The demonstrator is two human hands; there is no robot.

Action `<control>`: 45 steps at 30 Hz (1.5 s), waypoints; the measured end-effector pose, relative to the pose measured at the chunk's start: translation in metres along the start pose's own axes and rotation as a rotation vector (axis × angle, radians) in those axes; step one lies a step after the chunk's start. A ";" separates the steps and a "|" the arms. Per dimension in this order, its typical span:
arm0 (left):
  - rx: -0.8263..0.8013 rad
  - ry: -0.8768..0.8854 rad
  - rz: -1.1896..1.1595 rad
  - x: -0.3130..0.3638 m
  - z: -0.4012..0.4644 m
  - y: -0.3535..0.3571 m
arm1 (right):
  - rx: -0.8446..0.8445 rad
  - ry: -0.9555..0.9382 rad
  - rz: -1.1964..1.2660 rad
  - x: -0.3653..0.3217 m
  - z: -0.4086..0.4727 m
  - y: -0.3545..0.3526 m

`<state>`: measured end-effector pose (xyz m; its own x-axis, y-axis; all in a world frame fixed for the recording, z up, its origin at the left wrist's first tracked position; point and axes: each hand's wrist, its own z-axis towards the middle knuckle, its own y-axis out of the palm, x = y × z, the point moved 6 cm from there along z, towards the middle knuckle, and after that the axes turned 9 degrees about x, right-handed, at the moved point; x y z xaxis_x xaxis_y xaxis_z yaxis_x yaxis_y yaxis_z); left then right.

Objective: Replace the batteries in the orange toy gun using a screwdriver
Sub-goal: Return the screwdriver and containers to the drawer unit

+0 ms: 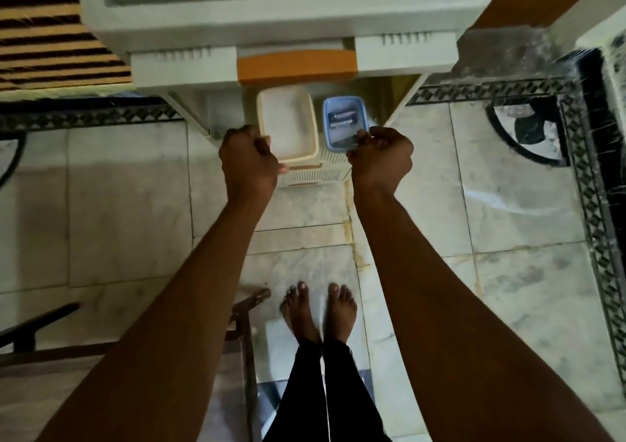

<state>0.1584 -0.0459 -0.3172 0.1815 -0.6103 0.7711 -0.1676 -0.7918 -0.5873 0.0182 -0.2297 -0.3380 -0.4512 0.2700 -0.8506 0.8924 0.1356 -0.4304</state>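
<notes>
My left hand (249,160) grips the near left rim of an empty cream plastic tray (288,126). My right hand (381,158) pinches the near edge of a small blue plastic box (343,123). Inside the box lie batteries (342,120), blurred, side by side. Both containers are held out in front of me, below the front of a white plastic drawer unit (271,11). No orange toy gun and no screwdriver are in view.
The drawer unit has an orange-fronted drawer (297,65), and a slatted white and orange drawer front (311,174) shows under the tray. I stand barefoot on pale marble tiles with a dark patterned border (582,157). A striped mat (50,35) lies at the far left.
</notes>
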 end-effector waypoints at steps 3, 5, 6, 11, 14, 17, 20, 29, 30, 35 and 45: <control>-0.009 -0.009 -0.042 0.008 0.016 0.010 | 0.066 0.079 0.055 0.004 0.009 0.020; -0.006 -0.042 -0.108 0.012 0.024 0.014 | 0.116 0.136 0.121 0.003 0.010 0.028; -0.003 -0.040 -0.120 0.013 0.027 0.017 | 0.141 0.168 0.158 0.003 0.011 0.030; 0.018 0.035 -0.077 0.024 0.038 0.023 | 0.200 0.267 0.258 -0.003 0.011 0.030; 0.024 0.079 -0.044 0.024 0.036 0.021 | 0.180 0.263 0.305 -0.001 0.008 0.027; 0.119 0.227 0.121 0.031 0.014 0.003 | 0.125 0.202 0.294 -0.001 -0.007 0.010; 0.226 0.404 0.040 0.053 -0.028 -0.027 | 0.058 -0.024 0.217 -0.023 -0.032 -0.022; 0.467 0.874 -0.115 0.151 -0.093 -0.123 | -0.046 -0.928 0.147 -0.152 -0.093 -0.088; 0.504 0.886 -0.092 0.162 -0.086 -0.127 | -0.027 -1.003 0.128 -0.164 -0.094 -0.085; 0.543 0.642 0.184 0.193 -0.010 -0.129 | -0.028 -1.288 -0.016 -0.198 -0.085 -0.047; 0.449 0.447 0.246 0.194 0.013 -0.131 | -0.030 -1.360 -0.127 -0.191 -0.078 -0.030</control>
<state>0.2288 -0.0609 -0.0935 -0.2444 -0.7822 0.5731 0.2834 -0.6228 -0.7292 0.0777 -0.2107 -0.1390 -0.1585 -0.8856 -0.4366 0.8370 0.1141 -0.5352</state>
